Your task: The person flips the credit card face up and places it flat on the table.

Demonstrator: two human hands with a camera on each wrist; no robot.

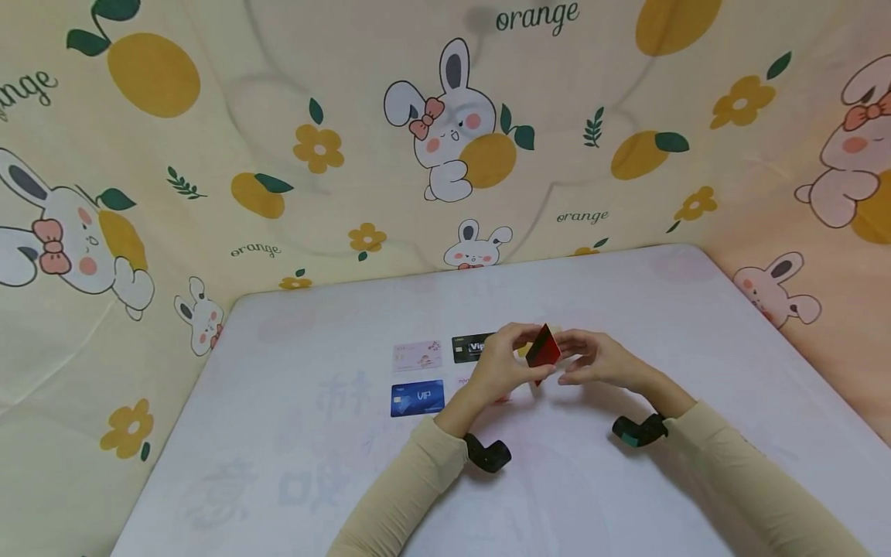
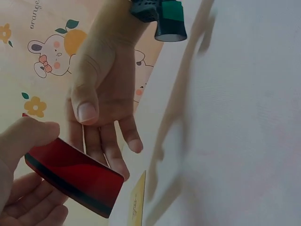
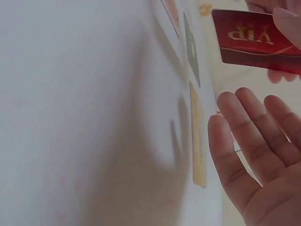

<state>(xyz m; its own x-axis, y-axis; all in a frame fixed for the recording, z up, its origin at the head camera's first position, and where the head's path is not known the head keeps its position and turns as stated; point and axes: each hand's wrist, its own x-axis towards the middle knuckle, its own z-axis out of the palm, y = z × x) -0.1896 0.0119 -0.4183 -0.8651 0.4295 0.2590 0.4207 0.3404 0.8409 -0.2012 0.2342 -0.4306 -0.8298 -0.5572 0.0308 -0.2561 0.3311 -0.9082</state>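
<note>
My left hand [image 1: 500, 362] pinches a red VIP card [image 1: 545, 352] between thumb and fingers, holding it tilted above the table. Gold "VIP" lettering shows on the card's face in the right wrist view, and a dark stripe crosses its other side in the left wrist view. Just to the right, my right hand [image 1: 600, 360] has its fingers relaxed and spread, with nothing in them, close to the card's edge. Behind the hands a yellow card [image 3: 198, 141] lies on the table, mostly hidden in the head view.
Left of the hands lie a pink card [image 1: 417, 356], a black Vip card [image 1: 465, 349] partly covered by the left hand, and a blue VIP card [image 1: 418, 398]. Another pale card shows behind the left wrist. A patterned cloth [image 1: 334, 93] hangs behind the white table [image 1: 278, 402].
</note>
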